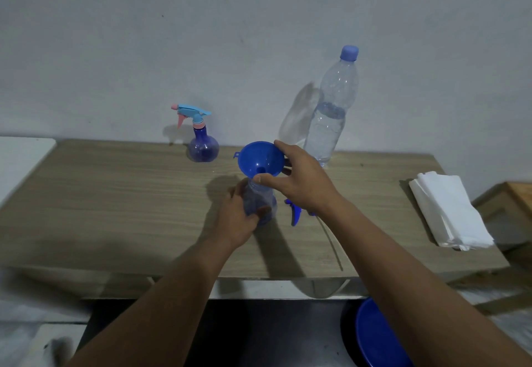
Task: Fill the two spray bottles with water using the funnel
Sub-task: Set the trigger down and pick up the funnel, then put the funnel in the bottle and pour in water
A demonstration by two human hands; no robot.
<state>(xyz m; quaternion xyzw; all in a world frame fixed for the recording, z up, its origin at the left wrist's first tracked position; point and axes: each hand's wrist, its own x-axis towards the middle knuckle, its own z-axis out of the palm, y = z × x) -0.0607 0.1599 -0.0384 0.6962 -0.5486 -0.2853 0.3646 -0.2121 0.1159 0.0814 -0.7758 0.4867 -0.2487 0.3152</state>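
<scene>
Hands: left (236,217) grips bottle (259,197), right (302,182) holds funnel (259,157) atop.

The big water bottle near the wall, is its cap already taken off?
No, the water bottle stands upright with its blue cap closed on its neck.

- A plain pale grey wall (144,35) rises behind, dimly and evenly lit.
- A wood-grain counter (115,208) stands against it.
- A white surface (20,159) adjoins at left; at right, perhaps a wooden cabinet (512,202).
</scene>
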